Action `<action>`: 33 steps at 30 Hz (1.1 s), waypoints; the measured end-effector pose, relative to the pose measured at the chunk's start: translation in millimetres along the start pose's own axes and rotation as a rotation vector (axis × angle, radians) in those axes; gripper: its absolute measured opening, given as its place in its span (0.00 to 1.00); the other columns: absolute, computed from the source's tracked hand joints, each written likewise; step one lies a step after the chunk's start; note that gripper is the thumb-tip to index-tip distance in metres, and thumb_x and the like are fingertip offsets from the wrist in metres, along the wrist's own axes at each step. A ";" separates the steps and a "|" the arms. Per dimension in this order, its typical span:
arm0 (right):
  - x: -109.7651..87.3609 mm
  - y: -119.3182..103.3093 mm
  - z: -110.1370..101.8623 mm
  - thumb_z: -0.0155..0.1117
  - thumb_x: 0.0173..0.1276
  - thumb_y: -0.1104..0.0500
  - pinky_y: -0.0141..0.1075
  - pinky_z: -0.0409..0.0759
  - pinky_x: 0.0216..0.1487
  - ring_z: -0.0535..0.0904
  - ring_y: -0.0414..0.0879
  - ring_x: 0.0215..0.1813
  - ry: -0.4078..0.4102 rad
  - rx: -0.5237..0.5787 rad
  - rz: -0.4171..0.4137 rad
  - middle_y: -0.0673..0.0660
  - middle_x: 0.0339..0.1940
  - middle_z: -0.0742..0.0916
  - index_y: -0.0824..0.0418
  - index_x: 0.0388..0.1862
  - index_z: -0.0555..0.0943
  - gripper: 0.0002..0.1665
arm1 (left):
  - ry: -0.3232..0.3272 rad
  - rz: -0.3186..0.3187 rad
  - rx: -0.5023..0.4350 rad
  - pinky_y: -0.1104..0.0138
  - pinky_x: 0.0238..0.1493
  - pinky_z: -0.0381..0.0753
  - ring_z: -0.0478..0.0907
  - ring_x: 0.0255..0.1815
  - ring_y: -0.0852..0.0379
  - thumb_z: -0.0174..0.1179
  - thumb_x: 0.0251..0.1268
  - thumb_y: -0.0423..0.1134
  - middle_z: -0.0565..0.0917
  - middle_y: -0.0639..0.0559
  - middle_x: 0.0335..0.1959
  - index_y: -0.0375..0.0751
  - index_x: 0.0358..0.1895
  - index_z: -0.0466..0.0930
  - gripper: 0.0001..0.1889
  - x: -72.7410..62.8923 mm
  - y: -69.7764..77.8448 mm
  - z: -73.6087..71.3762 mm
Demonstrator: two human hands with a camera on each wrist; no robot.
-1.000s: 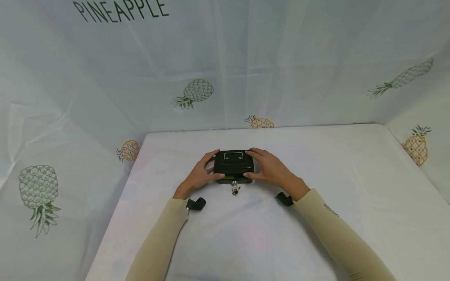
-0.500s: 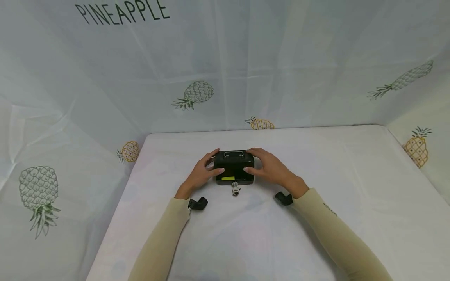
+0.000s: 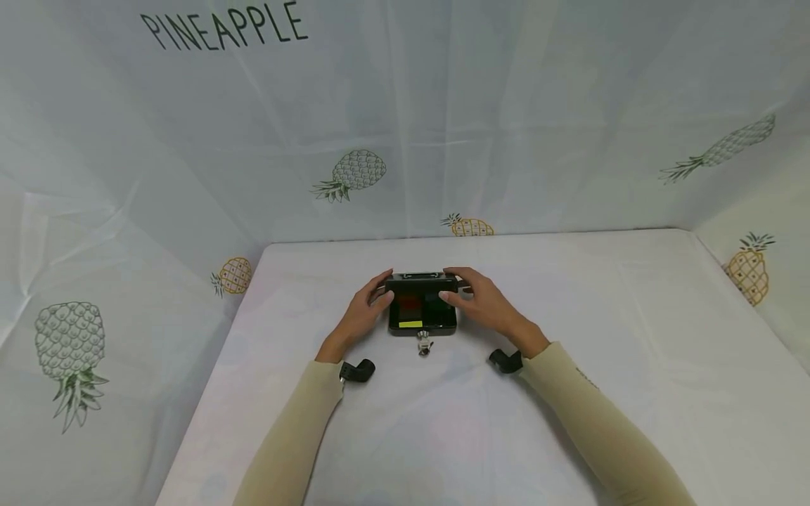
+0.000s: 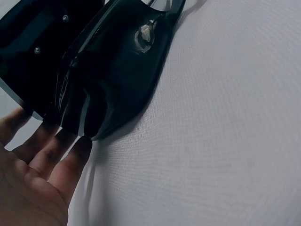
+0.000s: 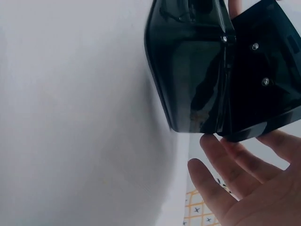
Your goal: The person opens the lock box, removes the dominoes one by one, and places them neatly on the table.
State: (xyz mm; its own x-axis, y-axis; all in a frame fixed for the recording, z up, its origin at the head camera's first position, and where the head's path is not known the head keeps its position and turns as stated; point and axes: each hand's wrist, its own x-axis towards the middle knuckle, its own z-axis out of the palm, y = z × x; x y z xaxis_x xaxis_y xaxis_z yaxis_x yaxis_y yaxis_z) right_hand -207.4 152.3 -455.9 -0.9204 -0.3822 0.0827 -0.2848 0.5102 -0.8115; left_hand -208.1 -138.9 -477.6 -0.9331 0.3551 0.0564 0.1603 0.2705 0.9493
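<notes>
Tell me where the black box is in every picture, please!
Head: the black box is in the middle, between the left hand and right hand.
Left wrist: upper left, cut off on top.
Right wrist: upper right, cut off on top.
Shared landmark: its open lid.

In my head view, the bottom edge cuts off my left sleeve [image 3: 287, 439] and my right sleeve [image 3: 607, 422], and the writing on the right one is too small to read. I can't make out where every fingertip of my left hand [image 3: 361, 310] and right hand [image 3: 491, 303] meets the lid [image 3: 422, 284]. The red patch [image 3: 410, 307] inside the box [image 3: 439, 331] is too dark to identify. My left wrist view crops the box at the top; my right one loses the lid past its right edge.
</notes>
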 end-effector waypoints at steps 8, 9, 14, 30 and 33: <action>2.5 -0.6 9.3 0.58 0.85 0.48 0.61 0.78 0.72 0.77 0.68 0.70 0.079 0.071 0.055 0.71 0.77 0.73 0.65 0.82 0.63 0.37 | 0.036 -0.008 0.020 0.45 0.84 0.63 0.63 0.82 0.39 0.46 0.89 0.44 0.63 0.38 0.83 0.39 0.84 0.59 0.28 1.7 1.5 1.2; 2.6 -1.1 10.1 0.57 0.85 0.48 0.62 0.77 0.73 0.77 0.69 0.71 0.093 0.080 0.059 0.72 0.76 0.73 0.66 0.81 0.63 0.36 | 0.045 -0.015 0.026 0.46 0.84 0.62 0.63 0.82 0.39 0.46 0.89 0.45 0.63 0.38 0.83 0.40 0.84 0.60 0.28 2.4 1.8 1.6; 2.8 -1.4 13.8 0.48 0.89 0.48 0.62 0.73 0.76 0.74 0.68 0.74 0.146 0.101 0.075 0.74 0.76 0.73 0.70 0.78 0.63 0.32 | 0.087 -0.067 0.023 0.47 0.83 0.65 0.65 0.80 0.40 0.44 0.89 0.53 0.66 0.38 0.81 0.38 0.83 0.60 0.31 5.7 4.2 3.7; 6.5 -7.7 18.1 0.36 0.91 0.43 0.61 0.78 0.70 0.80 0.67 0.67 0.184 0.096 0.119 0.73 0.66 0.81 0.68 0.78 0.64 0.35 | 0.110 -0.180 -0.178 0.48 0.80 0.71 0.67 0.79 0.40 0.39 0.88 0.60 0.70 0.35 0.78 0.32 0.82 0.62 0.37 15.6 12.3 6.3; 6.6 -7.6 18.9 0.36 0.91 0.43 0.61 0.78 0.71 0.79 0.67 0.68 0.177 0.092 0.124 0.74 0.68 0.79 0.69 0.80 0.63 0.36 | 0.104 -0.197 -0.209 0.48 0.81 0.69 0.66 0.79 0.38 0.34 0.89 0.60 0.68 0.34 0.78 0.31 0.83 0.58 0.38 17.0 11.2 6.8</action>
State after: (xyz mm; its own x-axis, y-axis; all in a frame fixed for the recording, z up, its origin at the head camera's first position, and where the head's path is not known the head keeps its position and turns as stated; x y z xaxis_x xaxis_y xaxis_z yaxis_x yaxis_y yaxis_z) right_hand -206.2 131.4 -460.2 -0.9818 -0.1759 0.0720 -0.1480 0.4695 -0.8705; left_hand -219.9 -123.8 -468.1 -0.9694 0.2173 -0.1143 -0.0870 0.1315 0.9875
